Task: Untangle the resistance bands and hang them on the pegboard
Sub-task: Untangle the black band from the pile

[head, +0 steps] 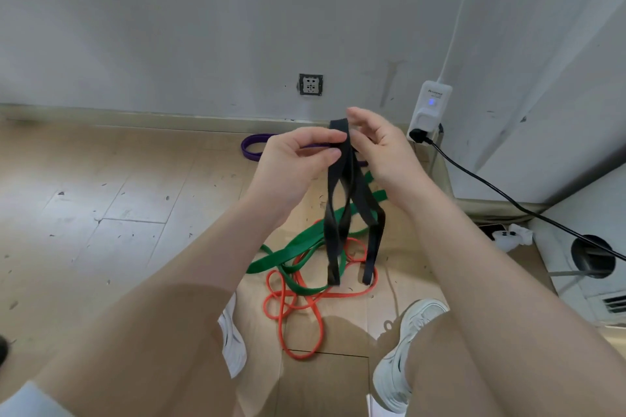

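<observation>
A black resistance band [342,203] hangs in folded loops from both my hands, held up above the floor. My left hand [298,159] pinches it near the top from the left. My right hand [382,149] grips its top fold from the right. Below, on the wooden floor, a green band [291,252] and an orange band [294,311] lie tangled together. A purple band [252,145] lies further back by the skirting, partly hidden behind my hands. No pegboard is in view.
A wall socket [310,84] sits low on the white wall. A white plug adapter [428,112] with a black cable [501,195] runs to the right. My white shoes [406,352] stand near the bands. White furniture [589,264] is at the right.
</observation>
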`<action>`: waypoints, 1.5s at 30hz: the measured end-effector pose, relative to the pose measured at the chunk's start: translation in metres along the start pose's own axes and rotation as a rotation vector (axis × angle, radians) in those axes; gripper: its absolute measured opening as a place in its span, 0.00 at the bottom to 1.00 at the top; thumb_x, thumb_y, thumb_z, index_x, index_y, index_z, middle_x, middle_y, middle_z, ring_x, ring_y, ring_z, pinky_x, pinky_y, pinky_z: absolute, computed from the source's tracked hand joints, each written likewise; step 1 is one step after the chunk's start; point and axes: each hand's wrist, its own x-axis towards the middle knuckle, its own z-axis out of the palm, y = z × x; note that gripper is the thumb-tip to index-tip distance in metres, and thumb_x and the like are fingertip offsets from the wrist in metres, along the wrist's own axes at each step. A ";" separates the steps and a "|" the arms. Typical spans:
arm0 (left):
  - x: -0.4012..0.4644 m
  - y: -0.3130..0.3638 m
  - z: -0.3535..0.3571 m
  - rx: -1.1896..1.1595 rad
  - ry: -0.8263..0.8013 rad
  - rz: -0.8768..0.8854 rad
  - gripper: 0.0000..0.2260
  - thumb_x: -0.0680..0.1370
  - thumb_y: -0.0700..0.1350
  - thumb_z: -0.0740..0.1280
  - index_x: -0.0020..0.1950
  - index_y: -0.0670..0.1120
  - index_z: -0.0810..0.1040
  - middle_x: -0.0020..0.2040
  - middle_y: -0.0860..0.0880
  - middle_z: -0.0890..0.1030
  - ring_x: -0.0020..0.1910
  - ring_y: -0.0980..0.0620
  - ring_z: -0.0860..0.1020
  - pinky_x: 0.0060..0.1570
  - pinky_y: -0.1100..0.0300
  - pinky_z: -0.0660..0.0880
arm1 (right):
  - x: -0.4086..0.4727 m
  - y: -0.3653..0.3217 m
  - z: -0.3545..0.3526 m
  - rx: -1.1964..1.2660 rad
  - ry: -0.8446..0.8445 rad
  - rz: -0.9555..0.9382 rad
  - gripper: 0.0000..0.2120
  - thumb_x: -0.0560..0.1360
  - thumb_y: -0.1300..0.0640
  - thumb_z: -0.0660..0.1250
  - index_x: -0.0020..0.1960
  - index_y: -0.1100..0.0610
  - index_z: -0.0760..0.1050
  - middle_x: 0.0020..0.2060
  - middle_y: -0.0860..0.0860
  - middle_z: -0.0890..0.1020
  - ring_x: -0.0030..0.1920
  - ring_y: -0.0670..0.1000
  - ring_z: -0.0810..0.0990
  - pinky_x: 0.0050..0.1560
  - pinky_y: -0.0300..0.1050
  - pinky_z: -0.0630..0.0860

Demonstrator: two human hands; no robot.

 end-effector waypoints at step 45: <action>0.038 -0.045 -0.045 -0.419 0.605 -0.217 0.24 0.76 0.30 0.63 0.70 0.48 0.70 0.57 0.52 0.74 0.58 0.49 0.77 0.58 0.55 0.76 | -0.012 0.037 -0.037 0.777 0.167 0.646 0.09 0.81 0.63 0.54 0.50 0.61 0.73 0.37 0.53 0.80 0.37 0.48 0.76 0.40 0.39 0.76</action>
